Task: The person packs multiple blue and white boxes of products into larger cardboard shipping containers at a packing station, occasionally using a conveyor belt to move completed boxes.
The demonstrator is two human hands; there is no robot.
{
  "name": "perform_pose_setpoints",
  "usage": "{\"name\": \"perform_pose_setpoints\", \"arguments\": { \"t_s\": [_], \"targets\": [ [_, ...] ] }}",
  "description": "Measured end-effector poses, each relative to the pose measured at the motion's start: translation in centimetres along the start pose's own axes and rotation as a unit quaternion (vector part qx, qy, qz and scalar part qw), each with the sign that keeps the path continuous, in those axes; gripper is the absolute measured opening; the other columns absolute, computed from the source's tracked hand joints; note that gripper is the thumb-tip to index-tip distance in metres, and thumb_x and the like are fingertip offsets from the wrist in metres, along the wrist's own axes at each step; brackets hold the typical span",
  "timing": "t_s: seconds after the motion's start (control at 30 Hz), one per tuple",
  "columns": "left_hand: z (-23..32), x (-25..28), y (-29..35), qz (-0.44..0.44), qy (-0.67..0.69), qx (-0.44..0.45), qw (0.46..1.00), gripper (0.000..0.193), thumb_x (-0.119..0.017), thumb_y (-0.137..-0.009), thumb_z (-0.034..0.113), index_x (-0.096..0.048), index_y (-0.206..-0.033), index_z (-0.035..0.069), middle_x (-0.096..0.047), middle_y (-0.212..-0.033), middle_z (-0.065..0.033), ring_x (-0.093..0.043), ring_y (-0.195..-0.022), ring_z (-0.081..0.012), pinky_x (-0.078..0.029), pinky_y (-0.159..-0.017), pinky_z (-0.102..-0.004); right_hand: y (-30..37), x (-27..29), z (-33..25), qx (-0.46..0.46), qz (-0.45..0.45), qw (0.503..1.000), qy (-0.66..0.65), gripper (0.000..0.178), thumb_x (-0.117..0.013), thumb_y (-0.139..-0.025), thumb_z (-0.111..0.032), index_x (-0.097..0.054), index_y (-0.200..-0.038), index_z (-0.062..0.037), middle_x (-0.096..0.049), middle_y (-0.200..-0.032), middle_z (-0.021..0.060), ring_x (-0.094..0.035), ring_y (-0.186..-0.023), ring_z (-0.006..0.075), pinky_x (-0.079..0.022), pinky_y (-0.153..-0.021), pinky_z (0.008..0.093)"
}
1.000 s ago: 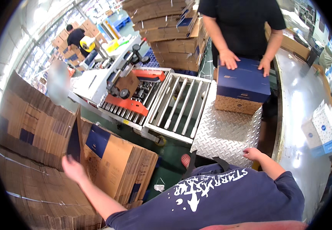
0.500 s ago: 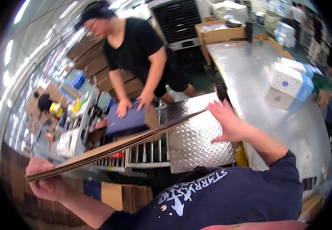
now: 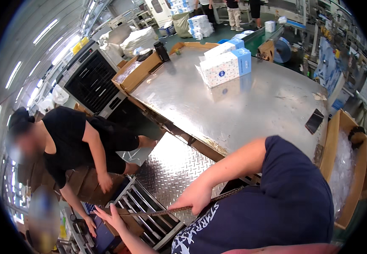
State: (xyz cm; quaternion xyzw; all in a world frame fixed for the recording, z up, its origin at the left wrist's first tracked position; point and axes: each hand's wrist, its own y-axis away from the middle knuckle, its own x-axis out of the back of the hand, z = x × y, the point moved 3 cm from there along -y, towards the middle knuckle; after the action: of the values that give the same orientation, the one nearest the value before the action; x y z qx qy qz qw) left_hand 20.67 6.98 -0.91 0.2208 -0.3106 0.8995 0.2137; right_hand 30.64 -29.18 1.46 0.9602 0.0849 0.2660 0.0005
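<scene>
A flattened cardboard box (image 3: 156, 212), seen almost edge-on, stretches in front of my body at the bottom of the head view. My right hand (image 3: 195, 195) is closed over its upper edge near the middle; some of its fingertips are hidden. At the board's left end, my left hand (image 3: 115, 219) has its fingers stretched out and apart, near or against the board. Just beyond that hand, a dark blue box (image 3: 103, 235) rests by the roller conveyor (image 3: 143, 205), with a co-worker's hand (image 3: 91, 226) at it.
A co-worker in black (image 3: 71, 135) bends over at the left. A diamond-pattern metal plate (image 3: 166, 163) lies beside the steel table (image 3: 171, 86). On the table are white-and-blue packages (image 3: 226, 67), a phone (image 3: 314, 121) and a black bottle (image 3: 161, 51). A carton of clear plastic (image 3: 344, 169) stands right.
The view has swung right. My left hand has gone from gripping the cardboard's end to spread fingers; my right hand, spread before, now closes on the edge. The co-worker has lifted one hand off the blue box.
</scene>
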Motion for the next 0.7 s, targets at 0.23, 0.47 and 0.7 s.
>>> {"name": "perform_pose_setpoints", "arguments": {
  "t_s": [0.23,0.47,0.7],
  "targets": [
    [-1.3,2.7,0.7,0.031,0.144,0.041,0.988,0.076,-0.06,-0.088,0.017,-0.017,-0.15,0.018,0.007,-0.156,-0.0148,-0.011,-0.142,-0.0258,-0.018,-0.112,-0.0398,-2.5,2.2,3.7,0.064,-0.014,0.967,-0.246,0.083,-0.065,-0.086,-0.037,-0.019,-0.148,-0.0052,-0.026,-0.151,0.0149,-0.028,-0.136,0.0216,-0.024,-0.11,0.0345],
    [-2.3,6.1,-0.1,-0.029,0.305,0.057,0.95,0.078,-0.058,-0.079,-0.003,-0.023,-0.148,0.012,0.003,-0.156,-0.0155,-0.007,-0.143,-0.0226,-0.012,-0.114,-0.0369,-5.4,2.7,2.2,-0.051,-0.025,0.982,-0.179,0.08,-0.072,-0.08,-0.036,-0.034,-0.141,0.0006,-0.043,-0.14,0.0188,-0.042,-0.127,0.0227,-0.031,-0.106,0.0319],
    [-4.7,8.9,-1.5,-0.121,0.365,0.037,0.922,0.084,-0.049,-0.066,-0.014,-0.029,-0.145,0.004,-0.004,-0.155,-0.0175,-0.021,-0.14,-0.0242,-0.02,-0.112,-0.0349,-5.8,4.9,-0.4,-0.098,0.114,0.984,-0.098,0.051,-0.066,-0.076,-0.013,-0.055,-0.124,0.0012,-0.065,-0.112,0.0143,-0.06,-0.098,0.0162,-0.047,-0.085,0.0281]
  ]
}}
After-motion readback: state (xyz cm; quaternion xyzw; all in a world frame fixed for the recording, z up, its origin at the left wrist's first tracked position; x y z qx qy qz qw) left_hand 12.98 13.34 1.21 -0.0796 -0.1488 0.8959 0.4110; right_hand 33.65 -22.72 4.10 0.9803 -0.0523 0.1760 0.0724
